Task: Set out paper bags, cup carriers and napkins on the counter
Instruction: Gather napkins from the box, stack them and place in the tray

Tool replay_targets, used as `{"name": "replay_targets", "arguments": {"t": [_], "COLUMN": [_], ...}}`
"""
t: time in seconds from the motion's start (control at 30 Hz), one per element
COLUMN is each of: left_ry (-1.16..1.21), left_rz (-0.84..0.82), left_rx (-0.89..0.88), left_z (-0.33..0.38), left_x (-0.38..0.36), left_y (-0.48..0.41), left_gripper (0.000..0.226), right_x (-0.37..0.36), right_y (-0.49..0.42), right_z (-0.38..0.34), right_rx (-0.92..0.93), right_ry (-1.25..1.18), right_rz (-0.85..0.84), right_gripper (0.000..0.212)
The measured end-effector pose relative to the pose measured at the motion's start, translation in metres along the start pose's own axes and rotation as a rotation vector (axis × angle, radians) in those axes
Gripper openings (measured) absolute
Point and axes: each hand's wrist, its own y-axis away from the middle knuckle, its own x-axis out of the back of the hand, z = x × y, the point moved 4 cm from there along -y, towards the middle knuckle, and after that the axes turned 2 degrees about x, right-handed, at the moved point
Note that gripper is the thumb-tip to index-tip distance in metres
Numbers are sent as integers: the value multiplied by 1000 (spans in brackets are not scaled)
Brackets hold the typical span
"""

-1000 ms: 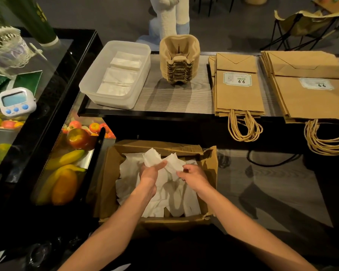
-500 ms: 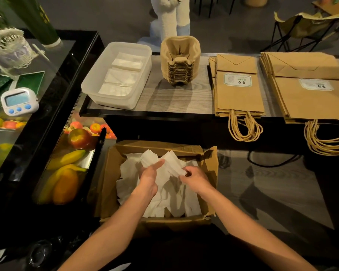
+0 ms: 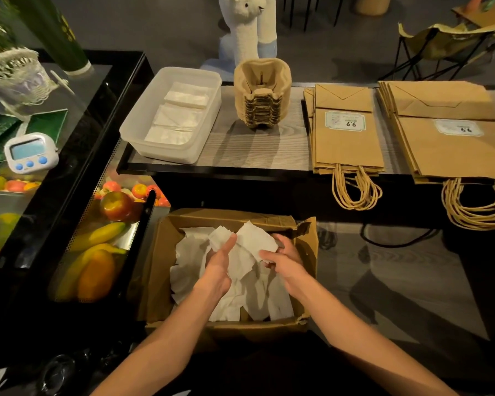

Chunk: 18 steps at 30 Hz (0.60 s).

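Napkins [image 3: 252, 244] | left hand [image 3: 217, 271], right hand [image 3: 285, 261] clamped on bunch | square edges between palms, lift clear of box [image 3: 159, 270] beneath.

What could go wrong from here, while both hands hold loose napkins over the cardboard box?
1. The left hand and right hand grip a loose, uneven bunch of napkins; some sheets may slip and miss the cardboard box.
2. On the way to the plastic container, an arm could knock the tall stack of cup carriers beside it.
3. The crumpled sheets may not lie flat on the folded ones there.
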Motion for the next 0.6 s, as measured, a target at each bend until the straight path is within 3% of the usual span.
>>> {"name": "replay_targets", "arguments": {"t": [0.1, 0.17, 0.3, 0.4, 0.5, 0.6], "left_ry": [-27, -79, -188, -228, -288, -254], "left_rz": [-40, -13, -72, -116, -157, -208], "left_rx": [14, -4, -91, -125, -133, -71], "left_z": [1, 2, 6, 9, 5, 1], "left_x": [-2, -2, -4, -2, -3, -5], "left_y": [3, 4, 7, 8, 6, 8], "left_gripper": [39, 41, 49, 53, 42, 50], "right_x": [-1, -2, 2, 4, -2, -7], "right_y": [1, 1, 5, 6, 10, 8], "right_z": [-2, -1, -12, -16, -19, -21], "right_rx": [5, 12, 31, 38, 71, 133], "right_ry": [108, 170, 199, 279, 320, 299], "right_rz": [-55, -54, -56, -78, -123, -100], "right_gripper": [48, 39, 41, 24, 42, 38]}}
